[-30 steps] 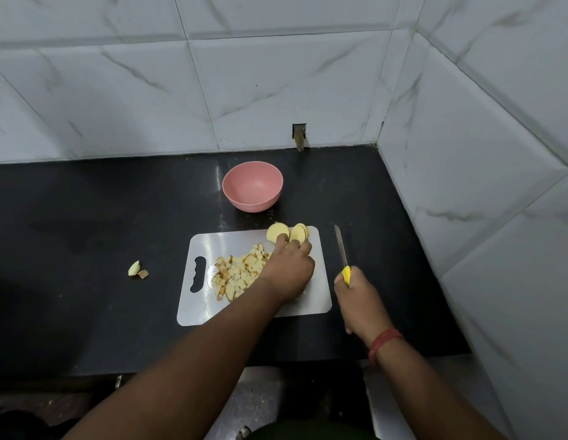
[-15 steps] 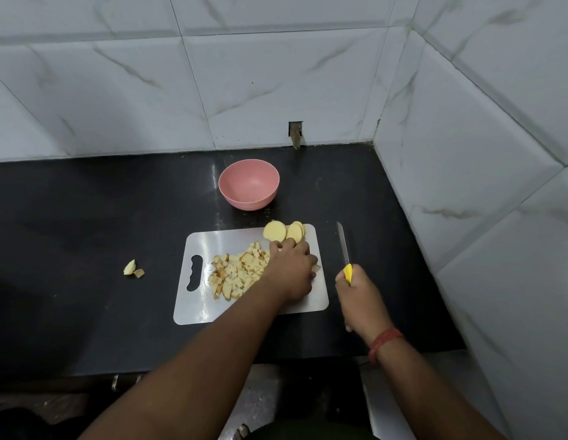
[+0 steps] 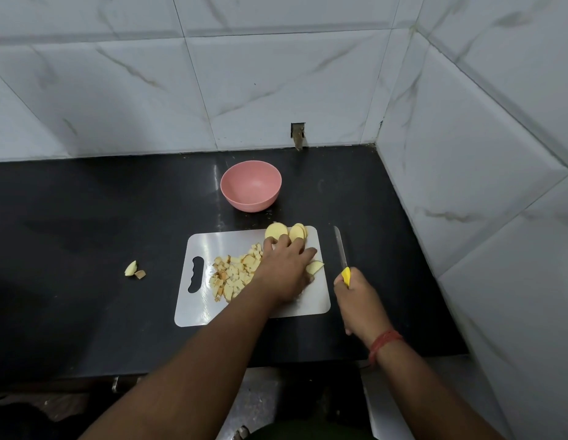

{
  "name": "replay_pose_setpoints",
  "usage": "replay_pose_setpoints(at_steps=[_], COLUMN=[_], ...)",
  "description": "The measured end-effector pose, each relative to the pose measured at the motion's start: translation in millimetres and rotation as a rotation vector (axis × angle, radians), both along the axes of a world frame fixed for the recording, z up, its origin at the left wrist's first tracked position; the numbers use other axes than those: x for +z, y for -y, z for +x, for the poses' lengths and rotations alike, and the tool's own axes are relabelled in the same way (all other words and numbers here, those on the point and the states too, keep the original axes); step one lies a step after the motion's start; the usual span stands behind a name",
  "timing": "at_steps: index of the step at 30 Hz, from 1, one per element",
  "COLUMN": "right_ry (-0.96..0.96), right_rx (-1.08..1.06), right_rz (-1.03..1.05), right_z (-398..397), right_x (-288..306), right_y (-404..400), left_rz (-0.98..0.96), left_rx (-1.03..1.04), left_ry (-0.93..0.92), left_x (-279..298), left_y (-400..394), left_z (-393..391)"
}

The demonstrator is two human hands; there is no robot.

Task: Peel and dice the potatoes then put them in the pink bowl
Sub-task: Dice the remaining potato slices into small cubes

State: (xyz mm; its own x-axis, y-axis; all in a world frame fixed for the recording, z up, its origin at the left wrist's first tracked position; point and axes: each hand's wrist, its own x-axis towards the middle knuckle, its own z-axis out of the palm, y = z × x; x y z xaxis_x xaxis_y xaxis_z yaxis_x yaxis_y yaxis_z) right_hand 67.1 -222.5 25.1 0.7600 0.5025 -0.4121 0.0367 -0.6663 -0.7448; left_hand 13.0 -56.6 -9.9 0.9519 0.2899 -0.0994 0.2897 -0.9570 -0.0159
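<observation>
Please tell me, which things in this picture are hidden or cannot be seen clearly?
Head view:
- Left hand covers part of the potato slices; whether it grips them is unclear.
- Right hand hides most of the knife handle.
- Counter scraps are too small to identify.

Arms: from my remote seat I saw both forearms bare, no sleeves in view.
Left hand [image 3: 284, 271]: I saw no ring, band or glove on it.
Right hand [image 3: 359, 301]: likewise ungloved.
Right wrist: I noted a red thread bracelet [image 3: 384, 342], wound in several strands.
Torso: a dark green garment [image 3: 308, 433] showed at the bottom edge.
</observation>
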Motion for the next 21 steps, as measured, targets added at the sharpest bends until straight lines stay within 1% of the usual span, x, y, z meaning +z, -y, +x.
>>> replay_pose_setpoints(at_steps=[4,9,12,15,19,21], right_ry=[0.016,0.013,0.009,0.007,0.004,0.015], right_rx=[0.002,0.019,0.03,0.057,0.131,0.171], right_rz=[-0.008,-0.031,-0.034,-0.077,-0.146,-0.176], right_z=[1.1,1.0,-0.5,-1.1,-2.7,-5.2], right_x=[0.4,-0.5,0.3,1.8,0.4,-1.7], right_y=[-0.7,-1.5,-1.8,-2.5,-4.5,-6.3], left_rz=[0.041,0.056,0.067,0.027,-0.047,-0.091], left_rx=[-0.083,0.049,0.085,0.118,0.055,0.058], left_ry=[-0.019,-0.018,-0.003,0.062,0.085,0.092], left_x=[-0.6,-3.8,-5.5,-8.3,-13.1,-14.0], left_y=[-0.2,2.5,6.0,7.0,0.5,-2.0], left_z=[1.6,6.6,11.3,10.3,-1.8,-5.3])
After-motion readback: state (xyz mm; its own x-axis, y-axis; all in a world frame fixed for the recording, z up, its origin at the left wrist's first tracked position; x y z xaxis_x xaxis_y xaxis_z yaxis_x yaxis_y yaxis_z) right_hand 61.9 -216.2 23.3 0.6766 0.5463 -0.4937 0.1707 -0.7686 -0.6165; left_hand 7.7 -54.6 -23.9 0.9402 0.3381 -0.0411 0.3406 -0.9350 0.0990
